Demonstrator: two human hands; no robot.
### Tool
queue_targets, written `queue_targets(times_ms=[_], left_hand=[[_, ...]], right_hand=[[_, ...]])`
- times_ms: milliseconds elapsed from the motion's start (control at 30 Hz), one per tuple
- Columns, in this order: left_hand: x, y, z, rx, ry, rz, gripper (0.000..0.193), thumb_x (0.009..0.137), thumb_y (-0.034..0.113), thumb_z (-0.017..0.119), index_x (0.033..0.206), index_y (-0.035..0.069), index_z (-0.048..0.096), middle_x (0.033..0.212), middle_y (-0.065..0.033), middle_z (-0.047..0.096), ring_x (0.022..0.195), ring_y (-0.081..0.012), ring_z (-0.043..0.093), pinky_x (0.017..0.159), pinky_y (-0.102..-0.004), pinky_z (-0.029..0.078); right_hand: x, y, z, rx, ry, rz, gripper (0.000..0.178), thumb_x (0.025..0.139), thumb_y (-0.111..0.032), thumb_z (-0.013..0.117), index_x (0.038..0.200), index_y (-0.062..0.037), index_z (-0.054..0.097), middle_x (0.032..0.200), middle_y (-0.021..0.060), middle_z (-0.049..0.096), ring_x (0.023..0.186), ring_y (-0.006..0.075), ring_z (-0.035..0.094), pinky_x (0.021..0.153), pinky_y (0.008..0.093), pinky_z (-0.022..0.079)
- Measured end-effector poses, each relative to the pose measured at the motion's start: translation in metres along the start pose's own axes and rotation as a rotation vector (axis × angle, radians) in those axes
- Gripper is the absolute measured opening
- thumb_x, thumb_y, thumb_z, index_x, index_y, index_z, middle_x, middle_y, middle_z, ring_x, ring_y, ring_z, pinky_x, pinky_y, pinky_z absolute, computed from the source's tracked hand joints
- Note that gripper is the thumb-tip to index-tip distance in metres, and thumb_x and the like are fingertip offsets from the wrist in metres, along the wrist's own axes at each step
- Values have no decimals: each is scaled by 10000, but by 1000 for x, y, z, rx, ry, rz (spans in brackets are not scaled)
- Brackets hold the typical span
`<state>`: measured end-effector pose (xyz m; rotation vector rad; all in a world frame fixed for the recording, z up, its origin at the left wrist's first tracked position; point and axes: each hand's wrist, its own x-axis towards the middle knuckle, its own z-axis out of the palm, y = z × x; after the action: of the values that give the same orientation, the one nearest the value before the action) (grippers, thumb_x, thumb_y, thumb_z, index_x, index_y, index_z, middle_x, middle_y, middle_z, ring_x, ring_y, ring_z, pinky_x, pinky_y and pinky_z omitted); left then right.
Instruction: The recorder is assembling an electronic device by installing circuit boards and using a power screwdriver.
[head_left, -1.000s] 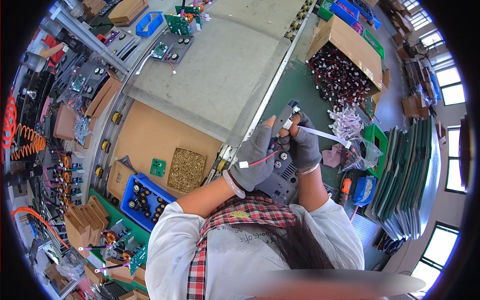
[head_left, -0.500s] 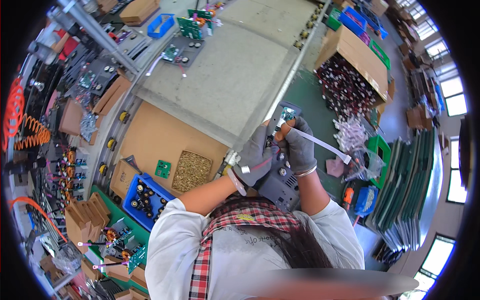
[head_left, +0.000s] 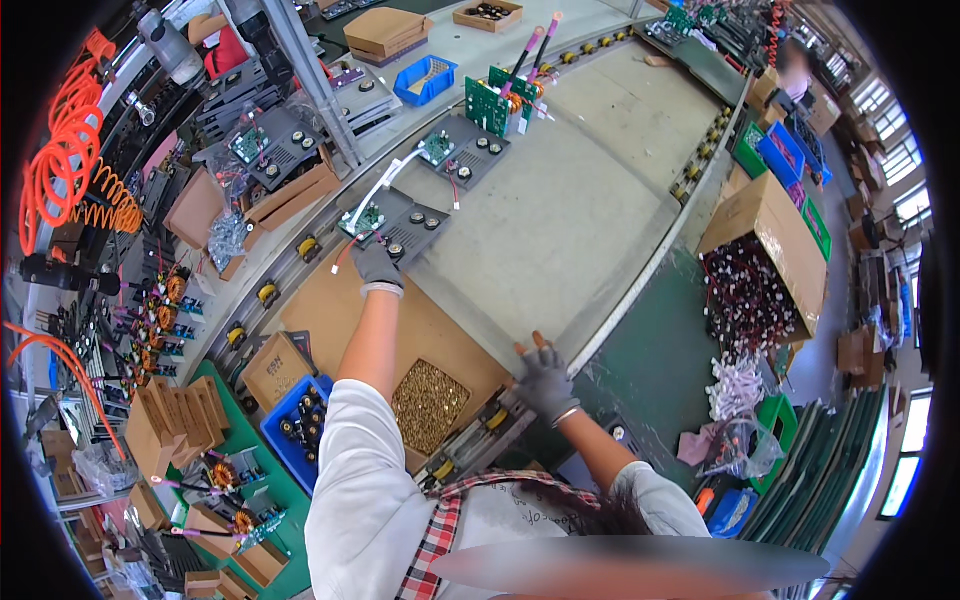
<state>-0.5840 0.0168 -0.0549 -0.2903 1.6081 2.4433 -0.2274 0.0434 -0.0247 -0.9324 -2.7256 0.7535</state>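
Observation:
My left hand, in a grey glove, grips the near edge of a dark grey plastic panel lying on the work surface. This panel carries a small green circuit board, round black parts and a white ribbon cable. Just beyond it lies a similar panel with its own board and cable. Farther back stand upright green circuit boards. My right hand, gloved with bare fingertips, is open over the near right edge of the surface and holds nothing.
By my left arm are a blue bin of black round parts and a shallow box of small brass-coloured pieces. Rollers line the surface's left edge. On the right, a carton spills wired connectors, beside stacked green sheets.
The panel that both hands held near my body now lies on the surface at the far left, under my left hand. My right hand has let go and opened. The view has shifted.

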Motion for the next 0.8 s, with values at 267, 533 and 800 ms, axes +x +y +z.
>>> queue_targets(times_ms=[267, 533, 800], left_hand=[[74, -68, 22, 982, -134, 279, 401, 773, 250, 441, 1100, 20, 469, 1049, -264, 510, 913, -355, 534, 761, -380, 431], [54, -56, 89, 1485, 42, 382, 696, 752, 347, 479, 1285, -35, 247, 1311, -195, 310, 1215, -338, 274, 991, -374, 244], [-2, -55, 102, 1345, -687, 358, 407, 776, 353, 487, 1011, 24, 529, 961, -184, 574, 920, -328, 540, 804, -373, 425]], right_hand=[[21, 13, 24, -274, -25, -202, 671, 641, -328, 641, 1246, -197, 383, 1334, 193, 228, 1191, 365, 268, 988, 475, 199], [49, 43, 16, -298, -8, -154, 661, 683, -409, 601, 1261, -186, 369, 1346, 192, 215, 1209, 355, 261, 996, 469, 190], [111, 115, -29, -478, 2, -79, 652, 728, -420, 556, 1295, -216, 307, 1370, 170, 188, 1226, 342, 246, 1012, 468, 155]])
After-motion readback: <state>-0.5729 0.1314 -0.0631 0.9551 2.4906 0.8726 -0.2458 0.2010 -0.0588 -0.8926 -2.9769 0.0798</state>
